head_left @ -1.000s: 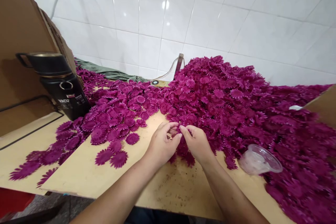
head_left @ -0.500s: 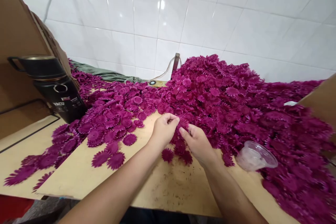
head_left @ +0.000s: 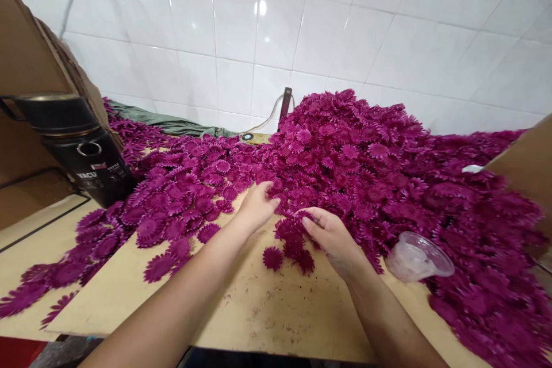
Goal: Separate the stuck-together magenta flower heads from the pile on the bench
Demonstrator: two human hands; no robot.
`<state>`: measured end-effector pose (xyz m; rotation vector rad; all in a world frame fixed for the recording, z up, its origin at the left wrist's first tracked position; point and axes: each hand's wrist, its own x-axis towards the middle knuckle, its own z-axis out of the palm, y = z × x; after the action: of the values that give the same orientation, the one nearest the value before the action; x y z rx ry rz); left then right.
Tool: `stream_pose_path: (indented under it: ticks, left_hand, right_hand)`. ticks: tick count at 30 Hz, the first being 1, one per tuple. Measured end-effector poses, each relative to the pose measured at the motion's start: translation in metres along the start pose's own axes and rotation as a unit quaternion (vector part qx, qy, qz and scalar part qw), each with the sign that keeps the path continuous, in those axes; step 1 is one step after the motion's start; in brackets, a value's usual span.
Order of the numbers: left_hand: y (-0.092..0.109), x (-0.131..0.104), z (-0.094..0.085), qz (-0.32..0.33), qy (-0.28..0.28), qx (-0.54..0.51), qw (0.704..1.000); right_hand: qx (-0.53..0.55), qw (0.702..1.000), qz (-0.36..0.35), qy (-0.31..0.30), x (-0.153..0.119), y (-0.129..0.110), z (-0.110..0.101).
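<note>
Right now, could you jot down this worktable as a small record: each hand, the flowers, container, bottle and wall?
Left hand: beside the flower heap; whether it grips anything is unclear
Right hand: appears to pinch a magenta flower
Small flower cluster: on the tabletop, between the arms
Clear plastic tub: right of the right hand, beside the heap
Black bottle: at left, before brown cardboard
Wall: white tiles

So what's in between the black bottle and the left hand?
In the head view, lots of overlapping purple flowers lie between the black bottle and the left hand, spread over the pale tabletop.
</note>
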<state>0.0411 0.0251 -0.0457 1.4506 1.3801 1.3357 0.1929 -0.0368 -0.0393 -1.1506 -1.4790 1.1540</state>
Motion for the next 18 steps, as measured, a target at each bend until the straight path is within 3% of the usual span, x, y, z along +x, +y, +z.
stream_pose_path:
  ticks: [6,9,11,15,18]
  left_hand:
    - [0.013,-0.022,-0.007,0.091,-0.071,0.148,0.982]
    - [0.021,-0.029,-0.006,0.138,-0.070,0.229,0.961]
    - [0.025,-0.034,-0.004,0.164,-0.077,0.225,0.957]
    - [0.028,-0.042,0.002,0.217,-0.159,0.217,0.938]
    - [0.026,-0.042,0.005,0.200,-0.163,0.241,0.936]
  right_hand:
    - [-0.080,0.994,0.005,0.074,0.007,0.010,0.000]
    - [-0.070,0.994,0.006,0.084,0.008,0.011,0.002]
    - [-0.070,0.994,-0.006,0.079,0.008,0.009,0.003]
    - [-0.080,0.995,-0.008,0.057,0.004,0.006,0.003]
    - [-0.074,0.996,-0.014,0.050,0.000,0.007,0.002]
